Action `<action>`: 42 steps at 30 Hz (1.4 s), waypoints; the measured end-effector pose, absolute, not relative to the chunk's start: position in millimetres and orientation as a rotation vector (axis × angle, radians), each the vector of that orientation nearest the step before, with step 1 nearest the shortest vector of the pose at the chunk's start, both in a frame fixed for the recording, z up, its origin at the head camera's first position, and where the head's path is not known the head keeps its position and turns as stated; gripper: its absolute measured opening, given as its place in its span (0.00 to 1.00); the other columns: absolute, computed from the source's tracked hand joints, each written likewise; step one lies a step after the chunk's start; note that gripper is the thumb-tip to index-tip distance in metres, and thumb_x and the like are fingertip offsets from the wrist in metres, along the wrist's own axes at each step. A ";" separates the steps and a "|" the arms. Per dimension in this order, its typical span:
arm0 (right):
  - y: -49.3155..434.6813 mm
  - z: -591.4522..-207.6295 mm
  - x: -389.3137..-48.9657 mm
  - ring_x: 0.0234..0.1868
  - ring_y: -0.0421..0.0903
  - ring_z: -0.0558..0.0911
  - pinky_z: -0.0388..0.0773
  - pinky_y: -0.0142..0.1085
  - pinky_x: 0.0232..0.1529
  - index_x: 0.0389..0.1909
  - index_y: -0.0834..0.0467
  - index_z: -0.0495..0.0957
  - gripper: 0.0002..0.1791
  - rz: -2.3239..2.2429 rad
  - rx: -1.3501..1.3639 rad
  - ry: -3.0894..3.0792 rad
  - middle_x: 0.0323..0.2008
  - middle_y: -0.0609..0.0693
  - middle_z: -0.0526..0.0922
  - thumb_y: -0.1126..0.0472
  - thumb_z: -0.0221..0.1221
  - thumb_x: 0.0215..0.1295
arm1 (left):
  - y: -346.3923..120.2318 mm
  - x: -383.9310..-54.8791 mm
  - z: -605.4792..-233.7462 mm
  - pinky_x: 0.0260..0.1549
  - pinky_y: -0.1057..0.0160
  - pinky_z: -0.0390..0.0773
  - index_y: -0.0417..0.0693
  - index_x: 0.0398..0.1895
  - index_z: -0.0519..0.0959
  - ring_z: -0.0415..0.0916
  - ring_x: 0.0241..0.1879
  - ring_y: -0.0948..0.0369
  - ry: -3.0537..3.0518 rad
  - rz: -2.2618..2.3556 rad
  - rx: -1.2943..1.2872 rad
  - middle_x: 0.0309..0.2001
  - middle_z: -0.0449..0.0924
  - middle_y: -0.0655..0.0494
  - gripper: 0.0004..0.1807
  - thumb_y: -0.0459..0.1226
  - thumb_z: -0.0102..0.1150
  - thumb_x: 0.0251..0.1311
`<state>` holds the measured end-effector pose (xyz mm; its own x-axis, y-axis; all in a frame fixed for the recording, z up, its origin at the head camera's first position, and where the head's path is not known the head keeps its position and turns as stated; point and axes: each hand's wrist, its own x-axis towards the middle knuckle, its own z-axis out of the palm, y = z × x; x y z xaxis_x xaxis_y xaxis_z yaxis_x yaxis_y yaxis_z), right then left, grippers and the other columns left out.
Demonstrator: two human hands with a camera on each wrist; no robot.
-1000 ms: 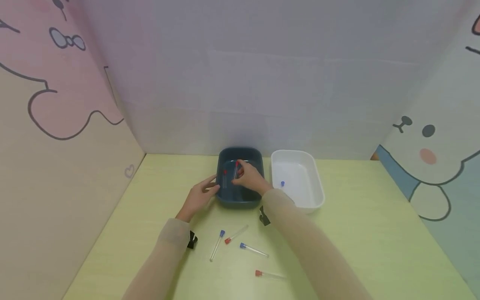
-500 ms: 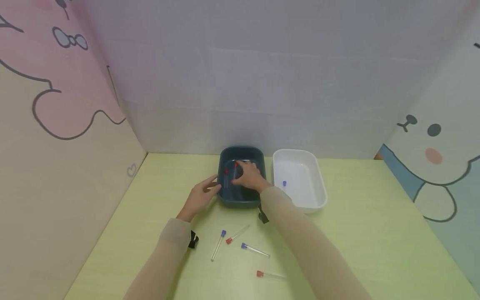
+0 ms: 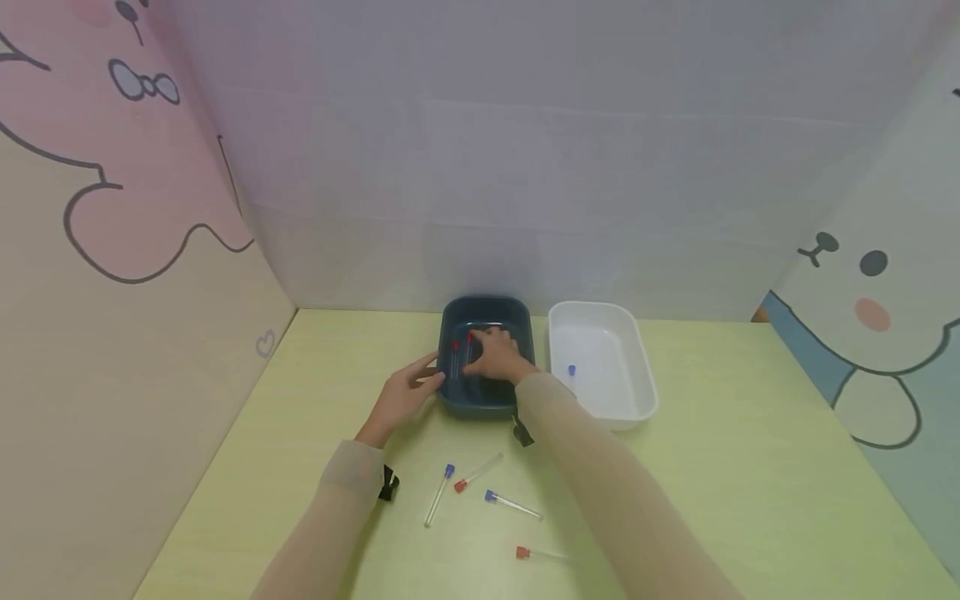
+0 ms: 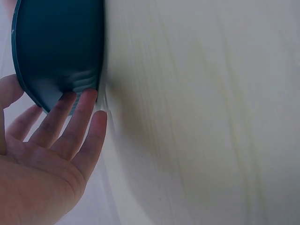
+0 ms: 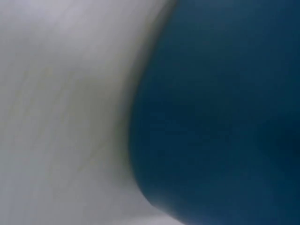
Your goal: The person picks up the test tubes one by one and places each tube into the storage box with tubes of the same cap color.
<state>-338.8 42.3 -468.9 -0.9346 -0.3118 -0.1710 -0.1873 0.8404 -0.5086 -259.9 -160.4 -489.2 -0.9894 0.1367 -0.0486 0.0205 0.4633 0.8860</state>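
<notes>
My right hand (image 3: 498, 357) reaches into the dark blue tray (image 3: 480, 410), thumb and index finger at either end of a clear test tube (image 3: 470, 337) with a red cap. Beside it, another red-capped tube (image 3: 455, 346) lies in the tray. Fairly straight fingers of my left hand (image 3: 401, 398) touch the tray's outer left side. In the left wrist view, the left hand (image 4: 51, 154) rests its fingertips against the tray wall (image 4: 56, 47), thumb by the rim. The right wrist view holds only the blurred tray wall (image 5: 211, 117); the right hand's fingers are hidden there.
A white tray (image 3: 647, 400) with a blue-capped tube (image 3: 572, 371) stands to the right. On the table nearer me lie blue-capped tubes (image 3: 438, 496) (image 3: 513, 505) and red-capped tubes (image 3: 478, 472) (image 3: 542, 553). A pale wall (image 3: 480, 208) rises behind the trays.
My right hand has lowered the red-capped tube deeper into the dark tray, bringing it nearly in line with the tube lying there. The left hand has stayed at the tray's side.
</notes>
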 end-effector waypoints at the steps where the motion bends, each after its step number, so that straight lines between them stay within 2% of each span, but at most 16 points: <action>1: 42.0 -469.4 -338.9 0.75 0.61 0.63 0.61 0.55 0.76 0.79 0.54 0.62 0.49 -0.723 -0.379 2.768 0.75 0.64 0.63 0.48 0.71 0.59 | -160.1 -259.7 -489.0 0.60 0.44 0.81 0.59 0.77 0.67 0.81 0.62 0.41 2.590 1.564 0.140 0.66 0.80 0.41 0.30 0.48 0.57 0.75; 13: 40.4 -472.8 -336.4 0.74 0.58 0.60 0.53 0.56 0.79 0.79 0.51 0.62 0.46 -0.651 -0.393 2.752 0.76 0.61 0.61 0.46 0.70 0.62 | -155.1 -257.3 -487.6 0.60 0.44 0.81 0.59 0.77 0.68 0.80 0.63 0.40 2.580 1.571 0.135 0.66 0.80 0.41 0.29 0.47 0.58 0.75; 18: 40.8 -472.0 -336.4 0.71 0.57 0.61 0.53 0.57 0.77 0.79 0.52 0.63 0.47 -0.640 -0.408 2.753 0.74 0.61 0.62 0.45 0.71 0.61 | -154.7 -257.1 -486.5 0.60 0.44 0.81 0.59 0.77 0.68 0.80 0.63 0.40 2.587 1.556 0.129 0.66 0.80 0.41 0.29 0.47 0.57 0.75; 27: 42.8 -466.5 -339.3 0.73 0.60 0.61 0.55 0.57 0.75 0.78 0.53 0.65 0.47 -0.702 -0.448 2.762 0.74 0.62 0.63 0.46 0.71 0.59 | -156.1 -257.1 -486.7 0.60 0.44 0.81 0.59 0.77 0.69 0.80 0.62 0.40 2.582 1.561 0.133 0.66 0.80 0.41 0.29 0.48 0.58 0.74; 33: 43.7 -459.4 -341.7 0.77 0.60 0.60 0.52 0.59 0.78 0.78 0.51 0.64 0.45 -0.695 -0.459 2.789 0.76 0.61 0.61 0.45 0.69 0.62 | -158.3 -258.3 -486.9 0.61 0.44 0.81 0.59 0.77 0.68 0.80 0.63 0.41 2.567 1.565 0.143 0.66 0.79 0.40 0.30 0.48 0.57 0.75; 42: 44.6 -440.6 -341.3 0.76 0.61 0.62 0.54 0.60 0.78 0.77 0.52 0.65 0.44 -0.731 -0.511 2.807 0.76 0.62 0.63 0.44 0.69 0.63 | -164.8 -264.8 -487.6 0.61 0.45 0.81 0.60 0.78 0.67 0.80 0.63 0.41 2.587 1.547 0.149 0.67 0.79 0.40 0.30 0.50 0.57 0.75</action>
<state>-341.3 44.6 -440.6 -0.9212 -0.3759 -0.1006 -0.2791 0.8183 -0.5025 -264.8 -164.8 -487.6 -0.9875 0.1476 -0.0556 0.0208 0.4715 0.8816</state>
